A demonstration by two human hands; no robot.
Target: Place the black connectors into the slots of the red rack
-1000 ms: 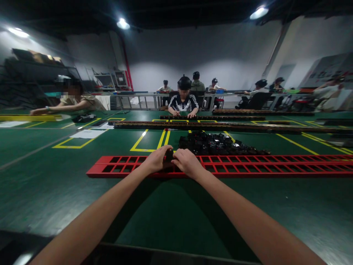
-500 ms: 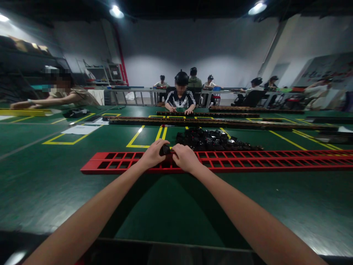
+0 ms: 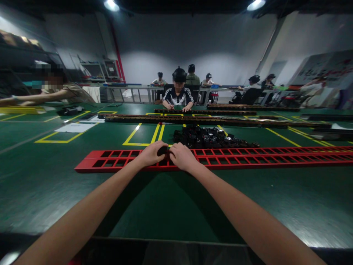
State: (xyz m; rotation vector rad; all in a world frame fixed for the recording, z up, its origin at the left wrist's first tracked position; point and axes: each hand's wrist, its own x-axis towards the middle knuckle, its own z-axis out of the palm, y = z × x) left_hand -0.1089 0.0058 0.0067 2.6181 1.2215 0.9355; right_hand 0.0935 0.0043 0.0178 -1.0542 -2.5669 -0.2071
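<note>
Far off past the right hand (image 3: 180, 156), a wall board (image 3: 322, 68) had red writing on it, too blurry to read.

A long red rack (image 3: 248, 157) full of little square holes lay right under both hands. It ended a short way out from the left hand (image 3: 151, 154) and ran a very long way out from the right one. On the near side of the hands, the green table (image 3: 165, 209) had lots of open room. Beyond the left hand were yellow lines (image 3: 143, 134). Just beyond the right hand sat a pile of black pieces (image 3: 209, 137).

The two hands were side by side, both curled tight. They pinched a small black piece (image 3: 164, 150) between their fingertips, over the rack. The fingers hid most of it, so its shape could not be told.
</note>
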